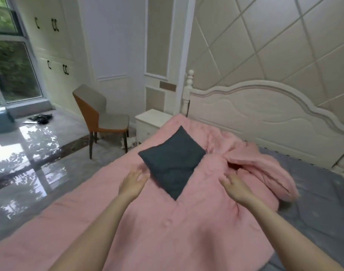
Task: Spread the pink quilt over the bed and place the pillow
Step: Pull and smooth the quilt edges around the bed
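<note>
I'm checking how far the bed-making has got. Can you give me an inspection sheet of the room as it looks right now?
Surface: bed with grey mattress bare on the right side.
Job's things: pink quilt covers the left and middle, bunched in a fold toward the headboard; dark pillow lies on the quilt, turned cornerwise.
Clutter: dark heap and small white thing on the floor, too blurred to identify.
Hands: left hand open, beside the pillow's near-left edge; right hand open over the quilt, near the fold.
Cables: nothing seen.
Surroundings: chair, white nightstand, cupboards, window.
</note>
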A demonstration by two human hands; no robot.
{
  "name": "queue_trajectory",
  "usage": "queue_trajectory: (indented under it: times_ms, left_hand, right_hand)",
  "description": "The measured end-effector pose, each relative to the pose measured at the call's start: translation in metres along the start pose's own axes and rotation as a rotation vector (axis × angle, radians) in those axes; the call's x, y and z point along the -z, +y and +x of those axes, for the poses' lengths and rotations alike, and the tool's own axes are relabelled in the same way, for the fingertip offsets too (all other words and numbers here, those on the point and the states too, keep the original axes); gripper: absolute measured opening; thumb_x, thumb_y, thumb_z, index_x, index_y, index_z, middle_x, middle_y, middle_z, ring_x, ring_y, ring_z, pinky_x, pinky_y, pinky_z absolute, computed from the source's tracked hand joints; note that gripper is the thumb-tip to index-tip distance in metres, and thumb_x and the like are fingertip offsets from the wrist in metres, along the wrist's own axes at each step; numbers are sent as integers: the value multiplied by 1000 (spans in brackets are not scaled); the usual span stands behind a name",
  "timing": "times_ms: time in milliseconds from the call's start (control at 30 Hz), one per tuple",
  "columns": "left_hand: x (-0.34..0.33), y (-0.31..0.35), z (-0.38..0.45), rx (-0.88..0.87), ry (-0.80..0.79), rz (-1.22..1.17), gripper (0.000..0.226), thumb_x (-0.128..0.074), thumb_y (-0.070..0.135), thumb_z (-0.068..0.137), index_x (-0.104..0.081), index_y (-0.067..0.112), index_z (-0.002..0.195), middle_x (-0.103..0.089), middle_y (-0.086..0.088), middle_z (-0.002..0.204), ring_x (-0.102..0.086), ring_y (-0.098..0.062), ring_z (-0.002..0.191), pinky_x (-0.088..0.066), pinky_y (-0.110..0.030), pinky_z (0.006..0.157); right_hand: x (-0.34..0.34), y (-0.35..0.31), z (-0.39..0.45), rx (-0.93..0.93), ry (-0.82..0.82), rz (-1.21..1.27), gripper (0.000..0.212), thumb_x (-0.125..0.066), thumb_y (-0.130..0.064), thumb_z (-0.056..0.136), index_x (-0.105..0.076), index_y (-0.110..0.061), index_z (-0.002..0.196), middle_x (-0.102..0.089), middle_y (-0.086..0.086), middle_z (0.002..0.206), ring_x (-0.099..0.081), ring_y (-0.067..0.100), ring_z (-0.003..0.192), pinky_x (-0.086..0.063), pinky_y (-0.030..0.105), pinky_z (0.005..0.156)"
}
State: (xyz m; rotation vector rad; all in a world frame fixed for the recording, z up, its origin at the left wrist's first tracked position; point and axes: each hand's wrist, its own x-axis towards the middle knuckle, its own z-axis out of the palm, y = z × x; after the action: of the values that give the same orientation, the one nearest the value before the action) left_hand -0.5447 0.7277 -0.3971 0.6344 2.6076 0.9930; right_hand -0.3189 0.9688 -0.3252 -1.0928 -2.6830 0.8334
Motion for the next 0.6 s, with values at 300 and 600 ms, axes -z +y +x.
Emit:
queue_trajectory:
  times_ms: [300,600]
  left_hand:
    - [-72,-78,-47,105,-70,148,63,-48,57,87,-38,25,141,-16,3,157,-21,-19,142,-21,-35,115]
    - [-136,-161,-57,157,-4,330,80,-63,62,72,-40,27,140,-22,3,155,-23,-18,140,-24,-35,114]
  right_hand:
    - [-115,56,-23,2,-302,-158,47,-44,-34,96,-40,-14,139,-38,6,147,-37,21,135,-25,25,110]
    - [-213,83,-18,56,-451,-216,47,-43,-34,96,-36,-20,141,-39,1,145,-40,20,131,-32,28,107]
